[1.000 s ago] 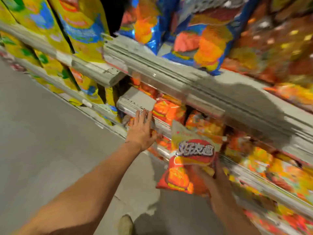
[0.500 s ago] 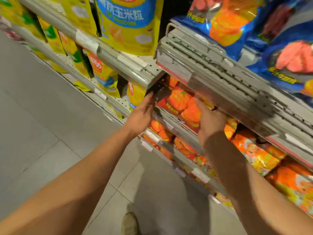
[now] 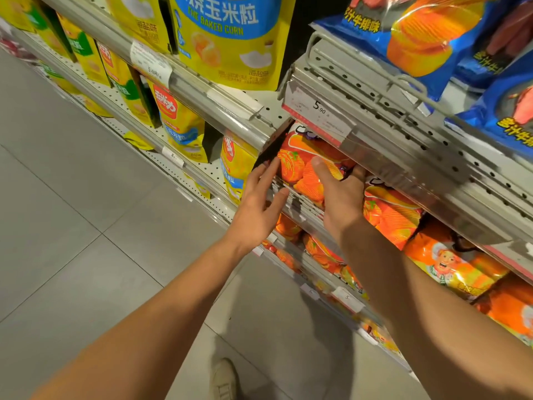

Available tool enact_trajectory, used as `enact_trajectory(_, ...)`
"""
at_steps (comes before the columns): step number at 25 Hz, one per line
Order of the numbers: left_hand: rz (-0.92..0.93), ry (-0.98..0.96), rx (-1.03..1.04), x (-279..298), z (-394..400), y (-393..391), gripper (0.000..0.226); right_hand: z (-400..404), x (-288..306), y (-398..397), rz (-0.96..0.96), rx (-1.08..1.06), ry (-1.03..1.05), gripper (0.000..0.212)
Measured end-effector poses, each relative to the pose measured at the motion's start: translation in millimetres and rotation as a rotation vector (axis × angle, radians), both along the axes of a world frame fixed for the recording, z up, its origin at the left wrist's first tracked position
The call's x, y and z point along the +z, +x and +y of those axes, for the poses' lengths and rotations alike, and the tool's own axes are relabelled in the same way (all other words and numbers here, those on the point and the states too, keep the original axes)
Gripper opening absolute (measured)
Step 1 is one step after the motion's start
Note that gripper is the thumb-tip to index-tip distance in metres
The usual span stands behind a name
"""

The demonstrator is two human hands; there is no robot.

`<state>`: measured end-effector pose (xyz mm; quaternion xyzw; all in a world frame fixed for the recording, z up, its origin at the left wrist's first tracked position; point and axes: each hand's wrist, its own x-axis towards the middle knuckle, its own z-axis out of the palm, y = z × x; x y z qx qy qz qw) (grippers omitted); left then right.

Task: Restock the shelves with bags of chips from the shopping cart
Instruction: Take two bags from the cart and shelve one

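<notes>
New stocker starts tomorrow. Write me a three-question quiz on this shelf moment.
1. True or false: the right hand grips the orange chip bag under the shelf with the 5.90 price tag.
2. The left hand's fingers are: A) straight beside the bag, B) curled round a yellow bag, C) on the floor.
3. Fill in: the bags on the shelf above the tag are mostly ____ in colour.

Key: 1 true; 2 A; 3 blue.

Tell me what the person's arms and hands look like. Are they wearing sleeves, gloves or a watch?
Both arms are bare as far up as the picture shows, so no sleeves are visible. The left hand and the right hand have no gloves. No watch, bracelet or ring shows on the wrists or fingers in this view.
</notes>
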<state>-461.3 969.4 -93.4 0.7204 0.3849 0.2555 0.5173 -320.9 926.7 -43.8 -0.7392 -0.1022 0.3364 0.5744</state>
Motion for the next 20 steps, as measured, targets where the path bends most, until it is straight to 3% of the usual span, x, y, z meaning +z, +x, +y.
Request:
enact_trajectory(3,0.145,0.358,-0.028,-6,-22,2,0.057,-4,-7,4,0.041,0.012,-0.051,0.096)
enact_trajectory(5,0.296,0.503,-0.082,-8,-36,10,0.06,0,-4,6,0.039,0.001,-0.059,0.088)
enact_trajectory(8,0.615,0.41,-0.203,-7,-37,27,0.073,-12,9,2,-0.012,0.072,-0.088,0.083)
enact_trajectory(10,0.709,0.357,-0.242,4,-36,30,0.077,-35,22,-7,-0.078,0.109,-0.042,0.079)
enact_trajectory(14,0.564,0.373,-0.249,38,-81,18,0.076,-122,56,-17,-0.159,0.062,0.104,0.075)
enact_trajectory(20,0.417,0.307,-0.4,73,-239,42,0.073,-366,102,18,-0.193,-0.161,0.061,0.086)
